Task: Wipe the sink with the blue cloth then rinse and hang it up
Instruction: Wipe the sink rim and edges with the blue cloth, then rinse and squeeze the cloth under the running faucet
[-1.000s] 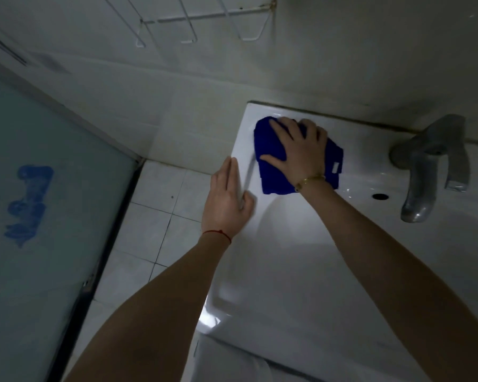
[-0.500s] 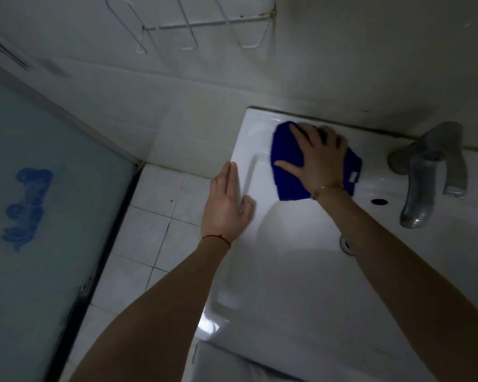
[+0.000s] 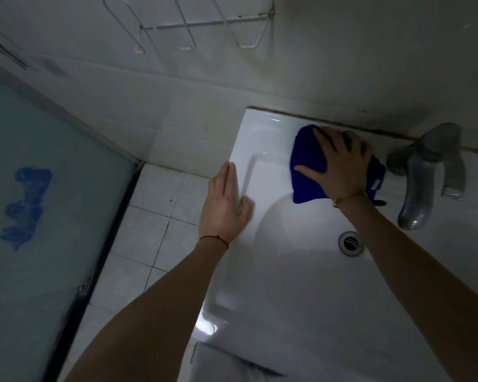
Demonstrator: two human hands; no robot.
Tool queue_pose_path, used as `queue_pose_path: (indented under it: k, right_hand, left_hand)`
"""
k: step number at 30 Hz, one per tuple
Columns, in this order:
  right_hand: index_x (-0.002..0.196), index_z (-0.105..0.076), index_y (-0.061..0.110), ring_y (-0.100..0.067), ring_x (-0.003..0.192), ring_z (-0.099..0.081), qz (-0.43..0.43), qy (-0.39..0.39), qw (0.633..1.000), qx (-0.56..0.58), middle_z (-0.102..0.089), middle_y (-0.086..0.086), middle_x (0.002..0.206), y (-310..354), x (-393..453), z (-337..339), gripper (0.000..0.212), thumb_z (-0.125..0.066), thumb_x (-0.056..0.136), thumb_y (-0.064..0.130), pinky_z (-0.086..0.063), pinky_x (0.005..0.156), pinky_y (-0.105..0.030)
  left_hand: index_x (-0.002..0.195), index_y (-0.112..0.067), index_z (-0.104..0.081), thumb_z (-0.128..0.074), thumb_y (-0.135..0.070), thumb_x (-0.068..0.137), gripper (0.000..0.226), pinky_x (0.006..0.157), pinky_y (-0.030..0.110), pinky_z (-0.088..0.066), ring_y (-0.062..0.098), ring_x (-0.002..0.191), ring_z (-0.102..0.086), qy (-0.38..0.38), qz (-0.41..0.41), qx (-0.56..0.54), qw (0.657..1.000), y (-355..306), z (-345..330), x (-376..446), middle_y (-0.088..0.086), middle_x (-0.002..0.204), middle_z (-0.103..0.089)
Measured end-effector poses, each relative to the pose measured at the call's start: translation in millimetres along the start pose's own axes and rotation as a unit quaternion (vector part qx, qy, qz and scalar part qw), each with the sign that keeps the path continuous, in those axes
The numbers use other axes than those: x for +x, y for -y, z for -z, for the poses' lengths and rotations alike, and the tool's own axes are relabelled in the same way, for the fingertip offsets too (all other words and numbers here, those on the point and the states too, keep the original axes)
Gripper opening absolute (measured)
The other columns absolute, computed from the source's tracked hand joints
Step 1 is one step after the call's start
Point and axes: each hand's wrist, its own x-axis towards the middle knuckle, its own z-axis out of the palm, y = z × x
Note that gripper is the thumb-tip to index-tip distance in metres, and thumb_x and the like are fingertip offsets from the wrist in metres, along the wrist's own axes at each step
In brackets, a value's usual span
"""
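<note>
We observe the right hand (image 3: pixel 340 164) pressed flat, fingers spread and straight, on the blue cloth (image 3: pixel 308 166) at the back ledge of the sink (image 3: pixel 287 271). The cloth lies beneath palm and fingers, showing mostly at their nine o'clock side. The tap (image 3: pixel 422 177) stands at three o'clock. The left hand (image 3: pixel 224 202) rests flat, fingers straight, on the sink's left rim.
</note>
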Motion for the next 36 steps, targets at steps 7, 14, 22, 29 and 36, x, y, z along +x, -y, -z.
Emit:
queue_pose_path:
  k: [7, 14, 22, 29, 36]
  right_hand:
    - [0.146, -0.032, 0.023, -0.036, 0.126, -0.037, 0.075, 0.049, 0.996, 0.004, -0.036, 0.0, 0.149, 52.9, 29.1, -6.5, 0.079, -0.045, 0.084, 0.07, -0.026, 0.101, -0.05]
    - [0.143, -0.04, 0.019, -0.042, 0.117, -0.044, 0.014, 0.009, 1.0, -0.009, -0.044, -0.008, 0.145, -5.0, -17.9, -0.8, 0.069, -0.057, 0.087, 0.056, -0.032, 0.094, -0.051]
    - [0.125, -0.061, 0.003, -0.043, 0.089, -0.059, -0.079, -0.086, 0.992, 0.046, -0.064, -0.02, 0.118, 19.9, -78.3, 2.0, 0.047, -0.074, 0.082, 0.021, -0.05, 0.076, -0.047]
    - [0.13, -0.055, 0.009, -0.034, 0.101, -0.054, -0.284, 0.008, 0.938, 0.198, -0.059, -0.016, 0.122, 24.4, -174.5, 17.1, 0.051, -0.064, 0.089, 0.038, -0.042, 0.093, -0.04]
    - [0.127, -0.056, 0.011, -0.033, 0.102, -0.059, -0.352, -0.013, 0.91, 0.218, -0.06, -0.011, 0.12, -3.4, -232.3, 43.1, 0.05, -0.061, 0.088, 0.043, -0.049, 0.087, -0.04]
  left_hand:
    - [0.153, -0.002, -0.02, -0.054, -0.025, 0.095, 0.071, 0.112, 0.025, -0.027, 0.022, 0.142, -0.026, 0.003, -0.002, 0.0, 1.0, -0.3, 0.7, 0.1, 0.013, 0.158, -0.024]
    - [0.151, 0.002, -0.024, -0.057, -0.02, 0.092, 0.072, 0.108, 0.025, -0.029, 0.028, 0.14, -0.029, 0.01, -0.005, 0.001, 1.0, -2.2, 3.8, -0.1, 0.017, 0.156, -0.027]
    - [0.152, 0.001, -0.024, -0.056, -0.02, 0.09, 0.072, 0.105, 0.038, -0.042, 0.03, 0.138, -0.031, 0.024, 0.004, -0.005, 1.0, -3.6, 5.9, -0.3, 0.017, 0.157, -0.027]
    - [0.152, 0.001, -0.021, -0.053, -0.026, 0.094, 0.072, 0.115, 0.038, -0.027, 0.033, 0.141, -0.03, 0.036, -0.008, 0.015, 0.999, -3.7, 10.4, -4.8, 0.019, 0.159, -0.023]
    - [0.142, -0.001, -0.045, -0.056, -0.027, 0.095, 0.055, 0.115, 0.047, -0.027, 0.041, 0.137, -0.035, 0.018, -0.077, 0.057, 0.995, -38.3, 12.6, -18.3, 0.019, 0.146, -0.046]
